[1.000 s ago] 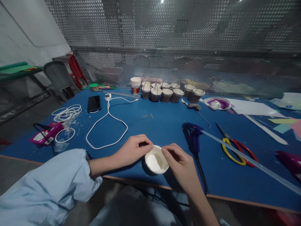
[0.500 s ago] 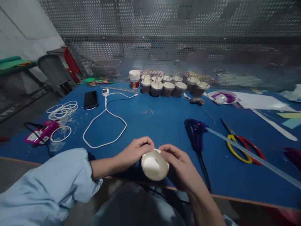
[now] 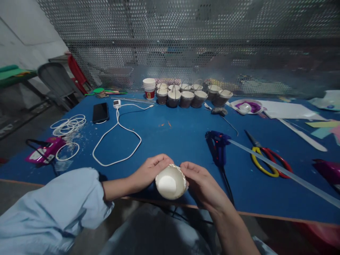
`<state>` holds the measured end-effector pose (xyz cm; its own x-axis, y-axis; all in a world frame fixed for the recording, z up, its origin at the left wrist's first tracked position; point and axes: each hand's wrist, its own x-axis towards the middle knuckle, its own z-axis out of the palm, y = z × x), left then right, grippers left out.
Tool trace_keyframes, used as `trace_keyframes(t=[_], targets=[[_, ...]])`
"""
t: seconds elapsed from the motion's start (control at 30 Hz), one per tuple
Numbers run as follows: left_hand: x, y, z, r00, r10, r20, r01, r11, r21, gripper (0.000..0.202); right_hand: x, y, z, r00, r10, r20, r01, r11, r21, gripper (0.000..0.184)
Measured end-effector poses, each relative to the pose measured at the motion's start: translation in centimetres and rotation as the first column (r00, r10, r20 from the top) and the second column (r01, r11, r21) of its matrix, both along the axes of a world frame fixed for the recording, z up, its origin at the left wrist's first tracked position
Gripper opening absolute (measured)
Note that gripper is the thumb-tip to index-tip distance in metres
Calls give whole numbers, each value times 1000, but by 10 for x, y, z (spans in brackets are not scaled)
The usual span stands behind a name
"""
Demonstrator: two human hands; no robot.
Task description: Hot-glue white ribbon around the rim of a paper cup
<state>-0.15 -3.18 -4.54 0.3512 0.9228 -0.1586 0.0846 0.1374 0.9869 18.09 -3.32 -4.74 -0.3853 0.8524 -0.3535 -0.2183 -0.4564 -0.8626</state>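
Note:
A paper cup [image 3: 170,182] is tilted with its pale inside facing me, near the front edge of the blue table. Its rim looks uneven and trimmed with something light. My left hand [image 3: 151,173] grips the cup's far left side, fingers curled against the rim. On the right side, my right hand [image 3: 203,182] holds it between thumb and fingers; the fingertips behind the cup are partly hidden. A blue glue gun [image 3: 219,145] with a long clear glue stick [image 3: 276,168] lies just right of my right hand.
Scissors [image 3: 268,161] with red and yellow handles lie at right. Several dark-wrapped cups with handles [image 3: 174,98] stand at the back beside stacked paper cups [image 3: 149,88]. A white cable [image 3: 106,134], a phone [image 3: 101,113] and a purple power strip [image 3: 46,150] occupy the left.
The cup has turned slightly in my hands, showing more of its trimmed rim. My right-hand fingers have shifted along its edge. The view has moved a little to the right.

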Motion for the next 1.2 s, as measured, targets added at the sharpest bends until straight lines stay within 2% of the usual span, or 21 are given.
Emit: trace_keyframes(t=[0.07, 0.2, 0.27, 0.33, 0.5, 0.6, 0.67, 0.73, 0.83, 0.9, 0.97, 1.07, 1.1, 1.2], targets=[[-3, -3, 0, 999, -49, 11, 49, 999, -15, 51, 2, -2, -1, 999, -23, 36, 21, 998, 53, 32], [-9, -12, 1, 988, -131, -82, 132, 991, -3, 100, 3, -10, -1, 994, -27, 106, 10, 987, 163, 33], [-10, -16, 0, 985, -127, -114, 128, 992, 5, 110, 3, -14, 1, 990, -38, 132, 11, 980, 197, 34], [-11, -18, -1, 980, -130, -148, 138, 990, 43, 108, 4, -17, 3, 987, -40, 154, 6, 977, 215, 34], [-13, -18, -4, 964, -123, -237, 167, 970, 175, 83, 9, -16, 0, 986, 34, 165, -61, 985, 164, 33], [-14, -20, -3, 973, -122, -198, 159, 970, 185, 93, 10, -13, -5, 989, 61, 138, -82, 984, 156, 31], [-12, -23, -1, 977, -109, -185, 153, 958, 243, 100, 9, -12, -7, 992, 54, 115, -72, 985, 158, 30], [-9, -25, 2, 974, -97, -207, 159, 938, 307, 97, 8, -13, -7, 992, 47, 119, -66, 984, 163, 30], [-3, -30, 3, 969, -32, -247, 106, 951, 290, 83, 10, -14, -5, 968, 67, 240, -114, 975, 191, 31], [0, -34, -1, 973, 34, -228, 20, 973, 231, 81, 14, -15, -2, 930, 16, 368, -121, 957, 263, 32], [2, -38, -7, 983, 84, -165, -56, 984, 170, 85, 15, -18, 2, 889, -150, 433, -42, 915, 401, 29], [4, -42, -15, 989, 132, -62, -125, 987, 105, 92, 8, -23, 7, 842, -388, 375, 70, 768, 636, 28], [5, -43, -16, 989, 143, -38, -139, 986, 89, 94, 2, -25, 7, 838, -408, 362, 48, 716, 696, 32], [9, -44, -16, 983, 185, -4, -184, 981, 60, 90, -16, -29, -3, 842, -357, 404, -132, 590, 796, 41]])
